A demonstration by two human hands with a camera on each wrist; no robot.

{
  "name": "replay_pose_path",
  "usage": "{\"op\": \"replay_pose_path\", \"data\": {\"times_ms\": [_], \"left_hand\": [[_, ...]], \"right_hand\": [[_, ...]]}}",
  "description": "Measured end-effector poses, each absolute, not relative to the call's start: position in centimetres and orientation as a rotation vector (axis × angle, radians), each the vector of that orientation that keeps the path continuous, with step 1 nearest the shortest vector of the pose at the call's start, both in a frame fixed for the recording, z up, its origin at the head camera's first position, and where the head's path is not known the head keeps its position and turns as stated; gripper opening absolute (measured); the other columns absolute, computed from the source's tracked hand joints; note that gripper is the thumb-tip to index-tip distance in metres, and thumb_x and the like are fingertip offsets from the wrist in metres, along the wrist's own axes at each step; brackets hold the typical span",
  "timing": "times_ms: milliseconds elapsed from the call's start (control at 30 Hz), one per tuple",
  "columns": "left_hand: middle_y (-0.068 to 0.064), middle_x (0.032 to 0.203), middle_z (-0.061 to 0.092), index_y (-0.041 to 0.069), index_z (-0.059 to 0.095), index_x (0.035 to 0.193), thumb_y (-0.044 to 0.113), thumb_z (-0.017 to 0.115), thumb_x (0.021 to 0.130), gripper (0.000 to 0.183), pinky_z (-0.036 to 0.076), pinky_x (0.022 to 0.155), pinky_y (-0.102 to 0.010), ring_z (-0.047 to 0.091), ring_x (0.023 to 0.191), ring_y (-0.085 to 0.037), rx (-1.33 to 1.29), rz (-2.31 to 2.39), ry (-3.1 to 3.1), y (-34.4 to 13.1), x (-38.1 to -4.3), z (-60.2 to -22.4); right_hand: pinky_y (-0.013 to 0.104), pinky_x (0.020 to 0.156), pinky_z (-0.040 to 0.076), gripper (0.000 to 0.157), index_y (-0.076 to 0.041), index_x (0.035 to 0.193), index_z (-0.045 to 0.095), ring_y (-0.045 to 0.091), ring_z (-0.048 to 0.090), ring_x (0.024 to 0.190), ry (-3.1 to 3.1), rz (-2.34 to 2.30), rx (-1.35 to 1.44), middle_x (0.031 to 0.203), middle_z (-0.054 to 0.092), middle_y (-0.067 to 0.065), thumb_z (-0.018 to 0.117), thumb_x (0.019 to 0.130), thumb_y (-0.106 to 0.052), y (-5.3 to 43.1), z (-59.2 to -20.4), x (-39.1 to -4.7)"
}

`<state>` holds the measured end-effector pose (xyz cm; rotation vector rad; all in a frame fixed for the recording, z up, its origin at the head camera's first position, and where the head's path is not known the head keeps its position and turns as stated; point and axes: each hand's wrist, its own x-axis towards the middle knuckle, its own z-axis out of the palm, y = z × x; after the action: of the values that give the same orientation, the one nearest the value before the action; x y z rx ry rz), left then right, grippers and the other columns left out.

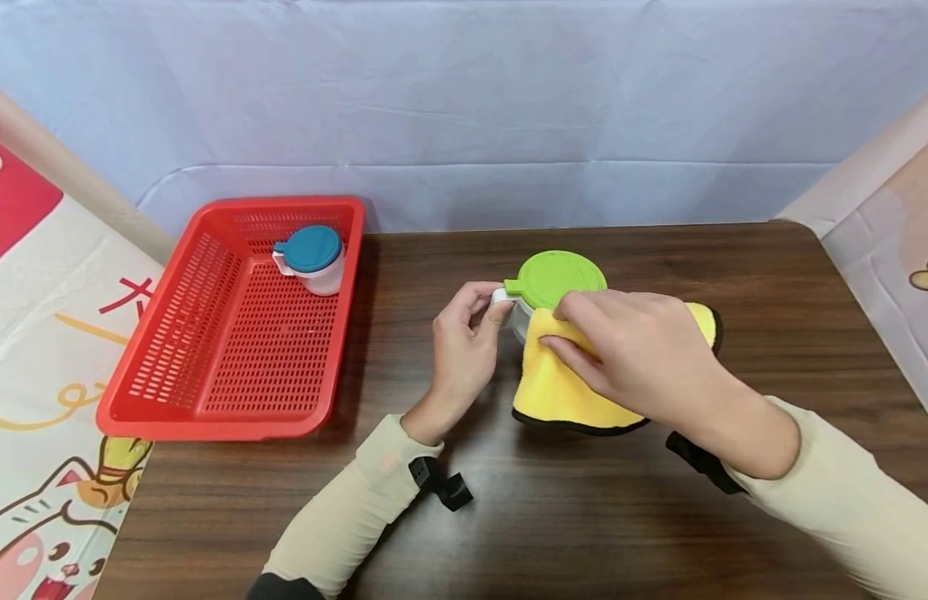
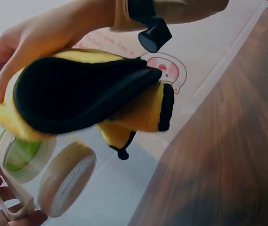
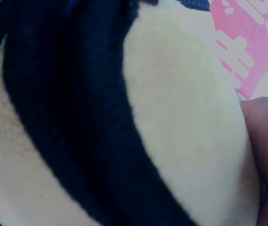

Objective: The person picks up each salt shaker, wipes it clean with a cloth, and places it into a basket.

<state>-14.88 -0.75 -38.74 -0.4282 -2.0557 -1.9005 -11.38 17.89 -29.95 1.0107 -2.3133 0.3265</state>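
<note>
Green-lidded jar (image 1: 558, 279): being held right of the red basket (image 1: 216, 428).
Left hand (image 1: 467, 346): pinching the jar's handle (image 1: 500, 295), basket side.
Right hand (image 1: 639, 350): gripping the yellow cloth (image 1: 564, 383), farther from the basket.
Cloth work: probably needing a steady handle, even pressure.

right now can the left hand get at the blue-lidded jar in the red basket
Probably yes, once it lets go: the left hand grips the handle of the green-lidded jar. The red basket is open on top and nothing covers the blue-lidded jar.
</note>
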Motion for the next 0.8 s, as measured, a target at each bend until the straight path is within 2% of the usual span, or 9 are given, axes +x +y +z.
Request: {"op": "replay_pose_path", "data": {"times_ms": [67,133,233,333,600,800], "left_hand": [[-0.019,0.111,0.074,-0.006,0.066,0.111,0.004,0.069,0.096,0.018,0.059,0.083,-0.031,0.071,0.098,-0.023,-0.431,-1.898,-2.058,-0.7,-14.8,-38.7],[-0.019,0.111,0.074,-0.006,0.066,0.110,0.004,0.069,0.096,0.018,0.059,0.083,-0.031,0.072,0.097,-0.024,-0.437,-1.893,-2.058,-0.6,-14.8,-38.6],[-0.020,0.110,0.074,-0.007,0.066,0.111,0.004,0.069,0.096,0.019,0.059,0.084,-0.031,0.072,0.098,-0.025,-0.448,-1.880,-2.054,-0.4,-14.7,-38.6],[-0.021,0.110,0.074,-0.008,0.066,0.111,0.003,0.068,0.096,0.018,0.059,0.084,-0.032,0.072,0.097,-0.026,-0.463,-1.871,-2.050,-0.3,-14.6,-38.7],[-0.020,0.111,0.073,-0.007,0.066,0.113,0.000,0.066,0.097,0.017,0.060,0.080,-0.031,0.073,0.092,-0.025,-0.478,-1.872,-2.054,-0.3,-14.3,-38.7],[-0.020,0.113,0.073,-0.007,0.065,0.113,0.003,0.066,0.097,0.019,0.058,0.082,-0.029,0.071,0.091,-0.022,-0.497,-1.861,-2.045,-0.4,-14.4,-38.7]], "right_hand": [[0.028,0.041,0.031,0.045,-0.009,0.087,0.055,0.013,0.036,0.048,-2.320,0.326,1.008,0.060,0.045,-0.003,0.038,0.109,-0.044,17.5,-30.1,-11.5],[0.028,0.041,0.030,0.036,-0.008,0.087,0.054,0.014,0.034,0.047,-2.319,0.323,1.005,0.059,0.044,-0.002,0.048,0.106,-0.037,17.2,-30.3,-11.7],[0.026,0.041,0.027,0.026,-0.006,0.086,0.053,0.013,0.031,0.047,-2.303,0.318,0.998,0.057,0.041,-0.001,0.065,0.097,-0.027,16.7,-30.4,-12.0],[0.026,0.040,0.024,0.028,-0.005,0.084,0.052,0.013,0.029,0.046,-2.285,0.305,0.973,0.055,0.037,-0.001,0.076,0.088,-0.018,16.2,-30.6,-12.1],[0.028,0.038,0.022,0.032,-0.004,0.079,0.043,0.015,0.023,0.044,-2.265,0.256,0.881,0.053,0.030,0.000,0.073,0.087,-0.013,15.5,-30.9,-11.9],[0.030,0.039,0.023,0.031,-0.003,0.079,0.044,0.016,0.023,0.045,-2.239,0.257,0.913,0.054,0.031,0.001,0.073,0.087,-0.010,15.5,-31.0,-11.9]]}}
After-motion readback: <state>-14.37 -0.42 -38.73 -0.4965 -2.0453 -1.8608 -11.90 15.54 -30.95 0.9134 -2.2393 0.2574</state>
